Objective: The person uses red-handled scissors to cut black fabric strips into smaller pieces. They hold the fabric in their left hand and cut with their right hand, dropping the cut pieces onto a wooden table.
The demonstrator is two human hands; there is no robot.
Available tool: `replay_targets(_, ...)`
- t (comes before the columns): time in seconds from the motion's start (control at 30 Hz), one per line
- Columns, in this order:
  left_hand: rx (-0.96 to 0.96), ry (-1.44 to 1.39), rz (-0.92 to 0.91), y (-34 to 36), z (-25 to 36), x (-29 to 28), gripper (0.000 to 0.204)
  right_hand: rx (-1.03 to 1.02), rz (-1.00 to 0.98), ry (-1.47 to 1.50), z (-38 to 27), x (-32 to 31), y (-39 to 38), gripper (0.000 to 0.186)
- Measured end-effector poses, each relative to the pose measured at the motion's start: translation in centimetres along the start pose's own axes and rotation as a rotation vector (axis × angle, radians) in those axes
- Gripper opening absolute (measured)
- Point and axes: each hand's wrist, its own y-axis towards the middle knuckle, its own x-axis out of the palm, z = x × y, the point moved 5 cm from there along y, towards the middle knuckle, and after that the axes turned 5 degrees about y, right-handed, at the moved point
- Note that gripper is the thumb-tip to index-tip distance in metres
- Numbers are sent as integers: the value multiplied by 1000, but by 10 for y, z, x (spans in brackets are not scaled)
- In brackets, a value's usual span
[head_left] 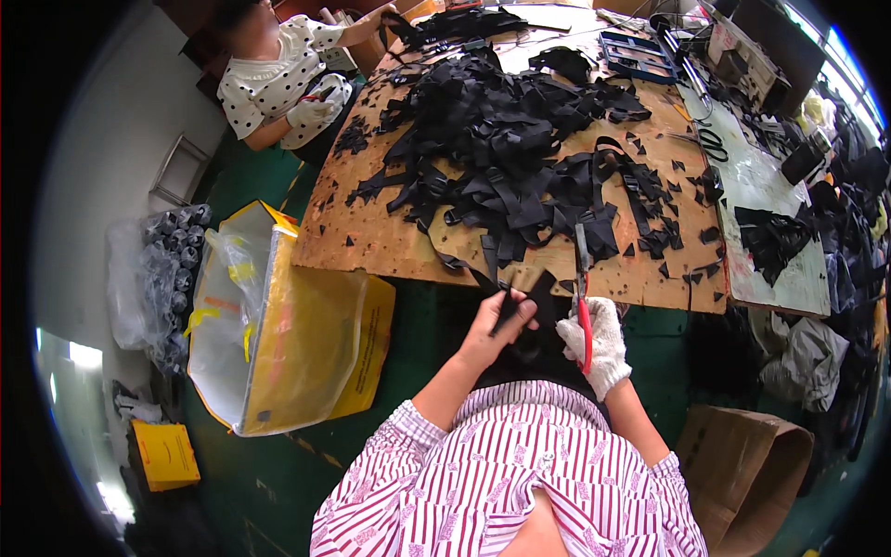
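Note:
My bare left hand [501,321] is closed on a black webbing strap [484,280] at the near edge of the table. More of the strap hangs about the fingers, and its far end runs toward the heap. A white knitted glove covers my right hand [599,342], which is wrapped round the red handles of a pair of scissors [584,306]. The blades point away from me, over the table edge, to the right of the strap and apart from it. Just beyond both hands lies a large tangled heap of black straps and fabric pieces [492,139], some with buckles.
Small black offcuts lie scattered over the wooden table [343,232]. Dark-handled scissors [713,141] and a blue tray [639,58] are at the right. A yellow bag [316,353] stands on the left floor, a cardboard box [742,469] at right. Another person [288,74] works far left, one hand gloved.

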Motion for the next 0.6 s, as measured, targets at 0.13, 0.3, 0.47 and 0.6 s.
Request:
replay_targets(0.13, 24, -108, 57, 10, 8, -20, 17, 39, -81, -84, 15, -9, -12, 44)
replay_targets(0.3, -8, -172, 149, 16, 4, -21, 18, -33, -115, -391, 21, -12, -20, 58)
replay_targets(0.47, -1, -144, 161, 16, 0, -22, 19, -132, -132, -615, 17, -11, -21, 64)
replay_targets(0.6, 5, -82, 135, 14, 3, -17, 22, -126, -145, -656, 6, -4, -24, 66)
